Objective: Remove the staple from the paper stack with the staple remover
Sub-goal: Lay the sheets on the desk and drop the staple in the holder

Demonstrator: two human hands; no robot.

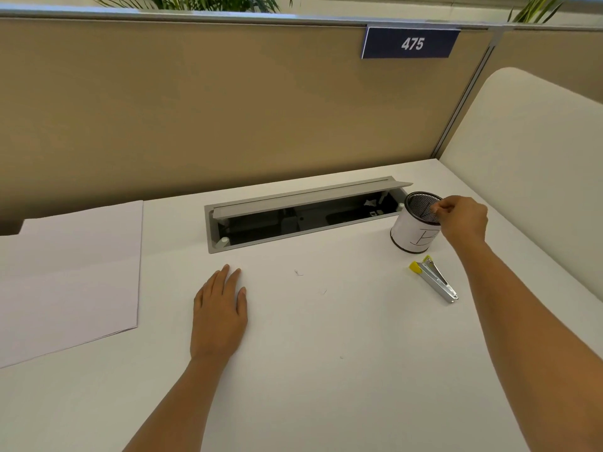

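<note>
A wide stretch of bare white desk (326, 370) lay open nearest the camera, crossed only by 2 forearms. The left hand (219, 316) rested palm down on the desktop, fingers together and holding nothing. The paper stack (70, 278) sat well apart to its left, running off the frame's left edge, its near corner short of the desk's front. A loose bent staple (297, 273) lay on the open surface between the hands, with a second tiny scrap of wire (324, 291) just beyond it to the right. The yellow-tipped staple remover (435, 278) lay untouched on the desk near the right forearm, close to the desk's right edge. Just behind it, the right hand (461, 220) hovered over the rim of a mesh pen cup (413, 230), its fingertips (437, 209) pinched together; whether they held anything could not be told. Farther back, a cable tray (303, 213) stood with its lid raised. A tan partition (228, 109) carrying a sign reading 475 (411, 44) closed the far edge.
</note>
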